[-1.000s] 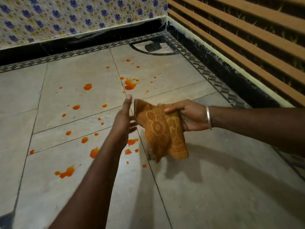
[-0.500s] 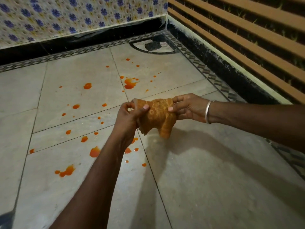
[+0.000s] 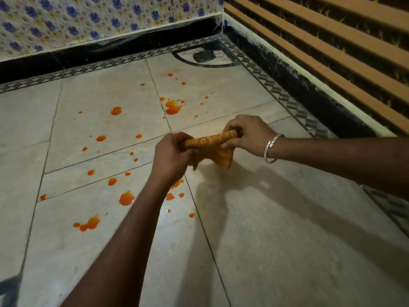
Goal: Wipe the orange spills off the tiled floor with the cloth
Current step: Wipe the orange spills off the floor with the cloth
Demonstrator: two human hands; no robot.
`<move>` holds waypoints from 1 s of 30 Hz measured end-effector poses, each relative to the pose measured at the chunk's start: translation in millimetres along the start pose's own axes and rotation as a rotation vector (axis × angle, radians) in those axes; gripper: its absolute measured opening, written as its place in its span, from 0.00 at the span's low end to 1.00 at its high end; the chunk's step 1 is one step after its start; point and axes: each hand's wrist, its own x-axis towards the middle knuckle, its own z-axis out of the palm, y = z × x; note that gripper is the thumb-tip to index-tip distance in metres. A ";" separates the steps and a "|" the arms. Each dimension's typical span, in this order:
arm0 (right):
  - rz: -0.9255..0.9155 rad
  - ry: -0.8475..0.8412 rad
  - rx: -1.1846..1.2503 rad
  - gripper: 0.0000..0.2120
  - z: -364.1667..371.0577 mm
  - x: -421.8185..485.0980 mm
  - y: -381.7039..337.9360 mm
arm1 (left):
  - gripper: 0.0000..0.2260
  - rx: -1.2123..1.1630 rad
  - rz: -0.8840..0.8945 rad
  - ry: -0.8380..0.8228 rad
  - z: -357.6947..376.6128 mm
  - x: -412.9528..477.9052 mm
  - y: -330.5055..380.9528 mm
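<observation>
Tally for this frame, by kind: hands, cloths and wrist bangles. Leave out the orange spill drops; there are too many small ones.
Hands: 2, left hand and right hand, both gripping the cloth
Cloth: 1
Bangle: 1, on the right wrist
Total: 4

A patterned orange cloth (image 3: 211, 144), its top edge rolled into a tight tube and loose folds hanging beneath, is held clear of the tiled floor (image 3: 276, 229), gripped at one end by the left hand (image 3: 171, 155) and at the other by the right hand (image 3: 247, 135). Glossy orange spills (image 3: 173, 106) dot the pale tiles beyond and left of the cloth: a large splash beside a grout line farther off, a rounded blot nearer, a streaky patch nearest the camera, and many small drops scattered between.
</observation>
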 end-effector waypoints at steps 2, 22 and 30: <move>-0.048 -0.002 -0.043 0.10 0.8 6.1 -0.6 | 0.07 0.035 -0.003 0.029 -4.7 1.0 -0.5; -0.440 -0.519 -0.314 0.05 128.2 -28.5 1.0 | 0.13 0.311 -0.091 -0.142 -24.9 -88.4 -148.8; -0.130 -0.269 -0.494 0.33 158.7 -7.1 49.3 | 0.25 0.362 0.012 -0.057 -4.1 -73.3 -122.5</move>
